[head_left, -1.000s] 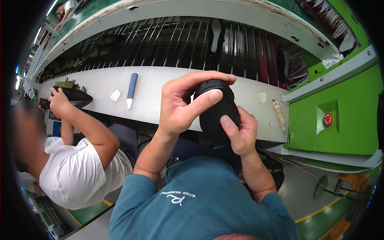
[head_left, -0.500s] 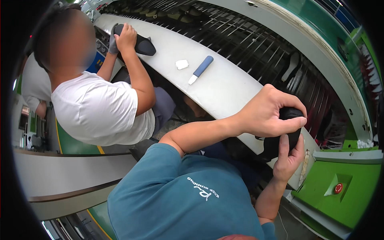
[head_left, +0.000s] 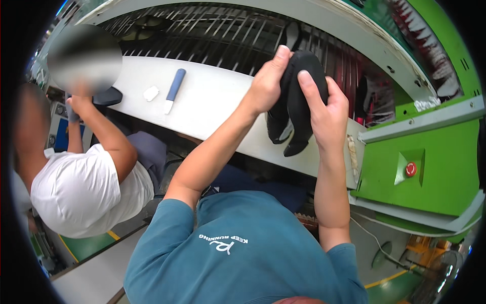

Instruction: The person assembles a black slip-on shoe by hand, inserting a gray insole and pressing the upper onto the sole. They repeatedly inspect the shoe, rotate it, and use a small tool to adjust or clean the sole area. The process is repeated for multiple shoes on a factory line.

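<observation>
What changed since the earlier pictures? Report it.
The black shoe moved farther out over the bench, toward the rollers, and a notch now shows at its near end. The right hand shifted up it. Both it and the left hand still hold the shoe; the blue-handled tool and white piece stayed put.

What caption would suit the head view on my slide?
Left hand and right hand hold black footwear above a white worktop, where a blue-handled tool lies.

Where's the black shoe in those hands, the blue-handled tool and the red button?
Black shoe (head_left: 295,106): head view, on its middle.
Blue-handled tool (head_left: 175,88): head view, on its handle.
Red button (head_left: 411,169): head view, on its cap.
</observation>
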A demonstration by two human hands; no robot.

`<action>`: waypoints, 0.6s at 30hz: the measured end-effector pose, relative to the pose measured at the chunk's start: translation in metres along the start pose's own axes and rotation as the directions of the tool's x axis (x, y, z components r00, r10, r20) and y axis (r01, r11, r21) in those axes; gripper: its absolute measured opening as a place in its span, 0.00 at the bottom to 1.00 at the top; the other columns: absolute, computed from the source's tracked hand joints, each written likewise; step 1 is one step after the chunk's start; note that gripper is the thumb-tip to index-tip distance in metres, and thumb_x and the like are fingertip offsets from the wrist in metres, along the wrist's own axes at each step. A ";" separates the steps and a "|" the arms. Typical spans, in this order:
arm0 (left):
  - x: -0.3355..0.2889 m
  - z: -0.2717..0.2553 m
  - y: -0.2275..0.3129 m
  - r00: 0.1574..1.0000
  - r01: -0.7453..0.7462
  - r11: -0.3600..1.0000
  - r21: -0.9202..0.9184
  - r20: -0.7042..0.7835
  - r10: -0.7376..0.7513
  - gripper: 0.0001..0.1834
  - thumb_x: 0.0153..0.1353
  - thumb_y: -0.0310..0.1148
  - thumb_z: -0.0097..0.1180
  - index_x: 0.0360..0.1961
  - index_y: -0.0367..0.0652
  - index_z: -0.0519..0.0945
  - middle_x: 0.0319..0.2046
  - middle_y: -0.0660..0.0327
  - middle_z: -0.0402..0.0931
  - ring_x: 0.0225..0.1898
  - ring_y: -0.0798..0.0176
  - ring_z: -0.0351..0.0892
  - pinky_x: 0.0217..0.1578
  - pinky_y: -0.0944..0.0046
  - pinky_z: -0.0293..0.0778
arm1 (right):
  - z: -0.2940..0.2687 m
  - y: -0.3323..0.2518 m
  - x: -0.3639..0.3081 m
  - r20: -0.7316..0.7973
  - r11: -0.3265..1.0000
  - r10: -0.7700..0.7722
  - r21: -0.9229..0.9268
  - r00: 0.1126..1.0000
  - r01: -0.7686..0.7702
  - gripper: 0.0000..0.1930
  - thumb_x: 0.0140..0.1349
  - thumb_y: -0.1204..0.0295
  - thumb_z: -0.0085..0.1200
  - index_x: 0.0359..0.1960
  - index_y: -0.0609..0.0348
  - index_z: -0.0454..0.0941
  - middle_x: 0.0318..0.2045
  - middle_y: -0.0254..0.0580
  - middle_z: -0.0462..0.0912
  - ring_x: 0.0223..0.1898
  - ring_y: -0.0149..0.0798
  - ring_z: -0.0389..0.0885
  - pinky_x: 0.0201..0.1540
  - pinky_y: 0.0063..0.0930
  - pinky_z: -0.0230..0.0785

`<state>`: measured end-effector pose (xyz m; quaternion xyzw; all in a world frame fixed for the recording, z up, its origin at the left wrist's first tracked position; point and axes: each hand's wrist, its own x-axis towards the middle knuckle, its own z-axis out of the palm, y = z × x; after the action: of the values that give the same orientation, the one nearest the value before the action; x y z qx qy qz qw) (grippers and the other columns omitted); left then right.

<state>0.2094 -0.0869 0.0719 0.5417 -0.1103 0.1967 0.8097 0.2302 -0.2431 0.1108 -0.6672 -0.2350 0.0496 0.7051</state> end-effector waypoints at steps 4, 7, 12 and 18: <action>0.002 0.013 0.006 0.996 0.000 0.995 0.099 -0.094 0.010 0.38 0.89 0.58 0.30 0.52 0.36 0.85 0.44 0.61 0.86 0.46 0.70 0.83 0.51 0.67 0.78 | -0.007 0.000 0.012 -0.003 0.996 0.058 -0.074 0.998 -0.058 0.27 0.66 0.47 0.75 0.35 0.65 0.88 0.27 0.32 0.86 0.28 0.24 0.80 0.32 0.23 0.73; 0.003 0.016 0.005 0.995 -0.004 0.988 0.154 -0.101 0.019 0.37 0.90 0.56 0.29 0.51 0.36 0.85 0.43 0.61 0.85 0.45 0.70 0.82 0.51 0.67 0.78 | -0.012 0.000 0.014 0.019 0.995 0.079 -0.061 0.997 -0.078 0.26 0.67 0.48 0.75 0.36 0.64 0.88 0.27 0.31 0.86 0.27 0.23 0.80 0.32 0.23 0.73; 0.011 0.012 -0.009 0.997 -0.037 0.979 0.200 -0.054 0.049 0.36 0.89 0.55 0.31 0.54 0.35 0.85 0.44 0.58 0.88 0.46 0.67 0.86 0.50 0.67 0.80 | -0.018 -0.002 0.018 0.057 0.992 0.122 0.011 0.991 -0.123 0.24 0.70 0.50 0.73 0.36 0.62 0.87 0.27 0.30 0.86 0.27 0.22 0.81 0.30 0.21 0.73; 0.020 0.022 -0.015 0.996 0.008 0.980 0.198 -0.089 0.009 0.36 0.90 0.54 0.28 0.43 0.36 0.82 0.38 0.63 0.81 0.42 0.68 0.77 0.50 0.64 0.75 | -0.025 0.005 0.026 0.019 0.992 0.123 -0.027 0.992 -0.123 0.23 0.70 0.50 0.73 0.35 0.62 0.88 0.27 0.30 0.86 0.27 0.22 0.81 0.30 0.21 0.73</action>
<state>0.2349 -0.1082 0.0758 0.6101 -0.0540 0.2309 0.7560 0.2642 -0.2556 0.1128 -0.6888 -0.2014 0.0970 0.6896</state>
